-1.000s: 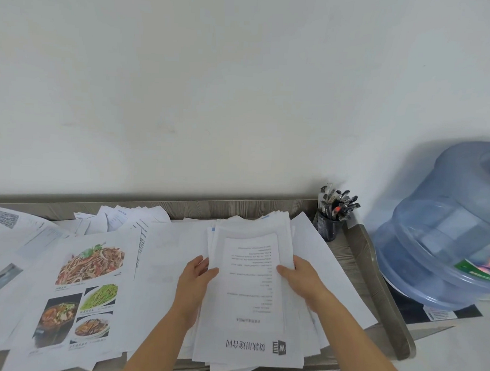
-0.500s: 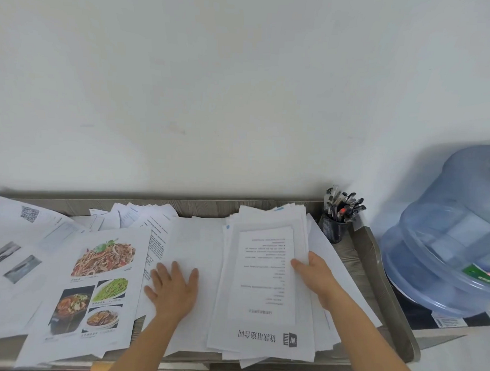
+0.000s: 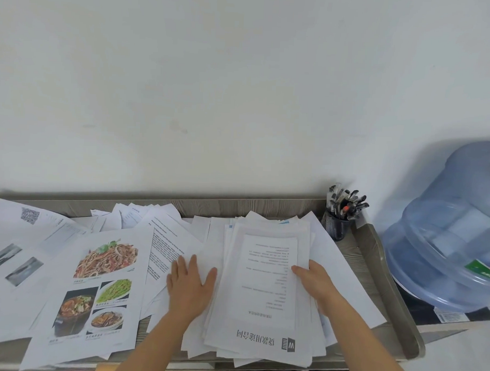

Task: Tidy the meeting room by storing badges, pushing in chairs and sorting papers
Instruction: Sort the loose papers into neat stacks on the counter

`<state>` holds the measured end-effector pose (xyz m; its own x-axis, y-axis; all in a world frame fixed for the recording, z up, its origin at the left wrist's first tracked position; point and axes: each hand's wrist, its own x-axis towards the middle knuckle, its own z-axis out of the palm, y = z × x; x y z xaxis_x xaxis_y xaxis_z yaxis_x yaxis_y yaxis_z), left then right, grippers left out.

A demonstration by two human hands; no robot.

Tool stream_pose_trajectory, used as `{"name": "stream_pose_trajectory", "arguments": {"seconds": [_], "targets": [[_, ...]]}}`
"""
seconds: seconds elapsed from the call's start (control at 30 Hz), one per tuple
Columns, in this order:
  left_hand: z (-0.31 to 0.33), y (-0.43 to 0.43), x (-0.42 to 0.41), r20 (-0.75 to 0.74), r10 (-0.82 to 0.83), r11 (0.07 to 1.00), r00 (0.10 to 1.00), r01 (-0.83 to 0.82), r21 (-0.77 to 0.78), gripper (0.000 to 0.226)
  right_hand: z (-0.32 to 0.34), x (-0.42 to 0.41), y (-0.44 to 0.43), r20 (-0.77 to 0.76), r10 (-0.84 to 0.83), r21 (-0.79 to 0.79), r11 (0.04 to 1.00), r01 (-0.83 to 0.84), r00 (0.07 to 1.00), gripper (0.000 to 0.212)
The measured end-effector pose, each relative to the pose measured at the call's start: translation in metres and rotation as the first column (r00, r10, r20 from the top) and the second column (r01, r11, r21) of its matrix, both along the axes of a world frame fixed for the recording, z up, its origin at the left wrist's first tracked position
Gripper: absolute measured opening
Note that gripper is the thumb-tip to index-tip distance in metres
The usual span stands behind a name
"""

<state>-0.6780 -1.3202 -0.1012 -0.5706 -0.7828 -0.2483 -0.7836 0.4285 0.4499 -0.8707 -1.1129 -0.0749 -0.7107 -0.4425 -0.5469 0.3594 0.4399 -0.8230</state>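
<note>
While your left hand lies flat with straight, spread fingers on the loose white sheets and grips nothing, your right hand holds the stack of papers at its right edge. The thumb lies on the top sheet. The other fingers go out of sight at the edge, so the hold looks like a pinch. The stack lies between your two hands, just beside the left one, and its near end hangs a little over the edge of the table.

The near end of the stack shows a grey "W" icon and a line of large Chinese characters, upside down to you. The small print above them is too fine to read. To the left lies a sheet with food photos, and farther left a sheet with a QR code. More sheets are spread untidily along the wall side.

A dark mesh cup full of pens stands at the far right corner, near the stack. A blue water bottle with a green label, too blurred to read, stands right of the table.
</note>
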Motion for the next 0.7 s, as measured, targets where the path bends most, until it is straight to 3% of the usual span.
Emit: {"name": "stream_pose_trajectory", "arguments": {"seconds": [0.1,0.23,0.37,0.53,0.7], "targets": [[-0.003,0.014,-0.007,0.041,-0.068,0.994,0.997,0.065,0.084,0.083,-0.002,0.005,0.000,0.016,-0.009,-0.018,1.000,0.009,1.000,0.021],[0.001,0.034,-0.018,-0.087,-0.216,0.968,0.973,0.225,0.110,0.090,-0.004,0.006,0.007,0.026,-0.039,-0.055,0.998,0.040,0.999,0.021],[0.007,0.022,-0.016,-0.342,-0.001,0.971,0.940,0.083,0.223,0.082,-0.002,-0.001,0.018,-0.116,-0.047,-0.032,0.999,0.044,0.992,0.027],[0.019,-0.002,-0.007,-0.402,0.251,0.925,0.881,-0.096,0.367,0.077,0.029,-0.008,0.023,-0.309,-0.027,-0.102,0.995,-0.005,0.951,0.025],[0.043,-0.018,-0.012,-0.437,0.394,0.777,0.808,-0.038,0.628,0.101,0.067,-0.013,0.027,-0.308,-0.045,-0.344,0.937,-0.067,0.950,0.032]]}}
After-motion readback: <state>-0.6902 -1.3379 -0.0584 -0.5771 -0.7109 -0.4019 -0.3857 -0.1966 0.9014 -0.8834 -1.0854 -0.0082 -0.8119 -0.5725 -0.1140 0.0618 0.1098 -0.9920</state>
